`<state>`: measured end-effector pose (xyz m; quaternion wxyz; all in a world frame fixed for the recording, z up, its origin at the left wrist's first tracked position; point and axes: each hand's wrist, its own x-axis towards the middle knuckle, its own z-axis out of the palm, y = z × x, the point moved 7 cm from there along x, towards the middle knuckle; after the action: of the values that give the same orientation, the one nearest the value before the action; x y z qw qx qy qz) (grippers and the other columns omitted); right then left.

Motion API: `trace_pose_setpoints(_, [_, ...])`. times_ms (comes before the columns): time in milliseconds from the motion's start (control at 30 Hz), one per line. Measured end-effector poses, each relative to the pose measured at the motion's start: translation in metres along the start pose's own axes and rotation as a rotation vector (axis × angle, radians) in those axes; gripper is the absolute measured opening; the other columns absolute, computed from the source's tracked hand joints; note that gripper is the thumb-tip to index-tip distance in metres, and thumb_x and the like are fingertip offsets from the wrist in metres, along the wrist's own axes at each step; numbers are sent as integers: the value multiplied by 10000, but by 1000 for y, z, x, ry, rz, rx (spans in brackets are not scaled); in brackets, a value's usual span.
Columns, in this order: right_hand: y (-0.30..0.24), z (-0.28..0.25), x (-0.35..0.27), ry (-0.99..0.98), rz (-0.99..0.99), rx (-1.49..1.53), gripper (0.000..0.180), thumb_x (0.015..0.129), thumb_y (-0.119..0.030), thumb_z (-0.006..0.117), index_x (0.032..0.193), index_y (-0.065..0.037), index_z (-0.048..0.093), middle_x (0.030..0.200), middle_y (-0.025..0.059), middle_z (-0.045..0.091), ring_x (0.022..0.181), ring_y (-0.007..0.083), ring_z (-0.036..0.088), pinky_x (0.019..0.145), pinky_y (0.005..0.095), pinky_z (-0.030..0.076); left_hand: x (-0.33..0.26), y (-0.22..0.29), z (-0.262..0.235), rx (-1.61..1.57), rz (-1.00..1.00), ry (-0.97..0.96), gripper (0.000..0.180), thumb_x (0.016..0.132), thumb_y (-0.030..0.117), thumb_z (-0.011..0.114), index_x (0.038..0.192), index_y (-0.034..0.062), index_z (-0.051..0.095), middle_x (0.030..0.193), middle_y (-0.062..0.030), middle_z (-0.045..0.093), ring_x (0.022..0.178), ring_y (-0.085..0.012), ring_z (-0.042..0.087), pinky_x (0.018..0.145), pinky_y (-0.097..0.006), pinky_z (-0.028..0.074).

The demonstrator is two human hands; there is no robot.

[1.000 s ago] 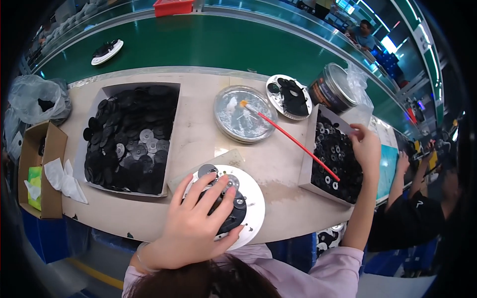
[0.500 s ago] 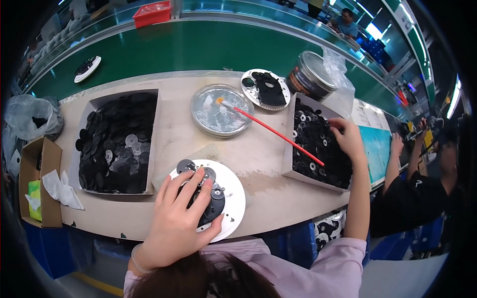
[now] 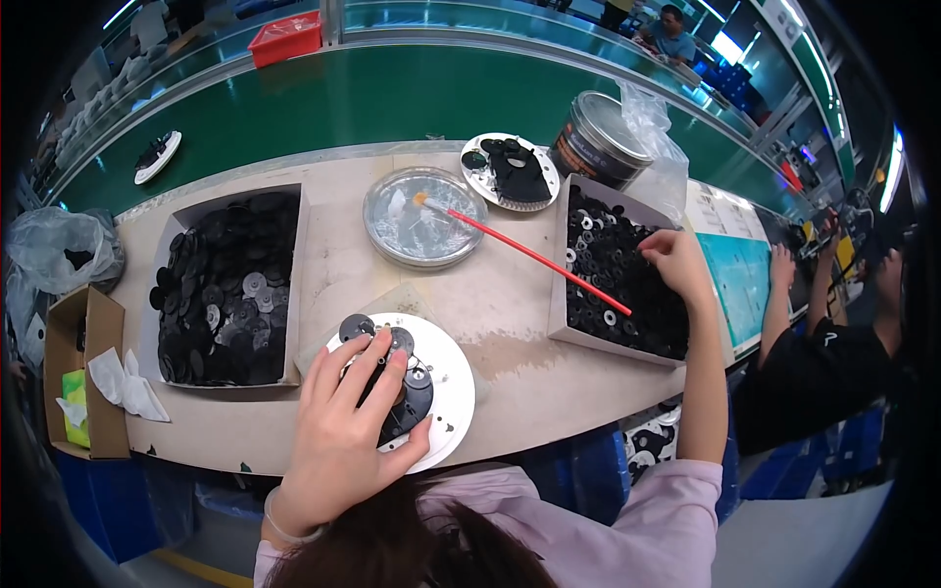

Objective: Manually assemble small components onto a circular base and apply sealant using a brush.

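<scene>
My left hand [image 3: 351, 419] lies with fingers spread over a round white plate [image 3: 453, 392] near the table's front edge. Beneath those fingers sit black and grey gears on a dark base [image 3: 416, 404], partly hidden by the hand. Over at the right, my right hand [image 3: 678, 263] is in a white box [image 3: 613, 338] of small black parts [image 3: 608, 265], some with pale rings. Its thumb and forefinger are pinched together; whatever lies between them is too small to make out. A red-handled brush [image 3: 534, 253] reaches from a clear round dish [image 3: 423, 257] to the box.
Left of the plate stands a box [image 3: 302, 250] of dark discs. Farther back are a second white plate with black parts [image 3: 476, 186], a metal tin [image 3: 596, 142] and a plastic bag [image 3: 652, 127]. A green conveyor [image 3: 323, 103] runs behind. At far right a co-worker's arm [image 3: 777, 299] shows.
My right hand has drawn its thumb and fingers together over the small parts. The left hand stays spread on the plate's gears. The whole view has shifted slightly.
</scene>
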<state>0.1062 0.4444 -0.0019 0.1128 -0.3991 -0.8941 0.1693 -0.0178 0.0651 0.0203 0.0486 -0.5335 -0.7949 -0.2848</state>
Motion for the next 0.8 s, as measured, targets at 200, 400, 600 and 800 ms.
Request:
trace_pose_setpoints(200, [7, -6, -13, -40, 167, 1063, 229, 837, -82, 534, 1048, -5, 576, 838, 41, 599, 716, 107, 590, 592, 198, 486, 2, 3, -4, 17, 10, 46, 472, 583, 134, 687, 1012, -29, 577, 1125, -167, 533, 1049, -326, 478, 881, -401, 398])
trace_pose_setpoints(400, [-8, 11, -18, -201, 116, 1406, 245, 839, -96, 555, 1059, 11, 542, 893, 51, 581, 747, 103, 583, 575, 175, 503, -1, 4, -5, 34, -12, 70, 488, 595, 164, 693, 1038, -6, 578, 1156, -147, 527, 1077, -327, 464, 916, -444, 361])
trace_pose_setpoints(600, [-150, 7, -85, -169, -236, 804, 193, 771, 18, 568, 964, 15, 562, 914, 78, 588, 789, 119, 593, 545, 192, 502, -14, 0, -8, 23, -39, 100, 482, 611, 216, 732, 1044, 48, 601, 1166, -119, 531, 1094, -333, 457, 940, -479, 332])
trace_pose_setpoints(800, [-237, 37, -124, -487, -554, 574, 70, 744, -28, 637, 794, 11, 605, 858, 67, 620, 715, 89, 604, 494, 166, 455, -21, -5, -10, -47, -17, 158, 372, 654, 245, 707, 967, 61, 626, 1130, -114, 545, 1054, -312, 489, 908, -473, 365])
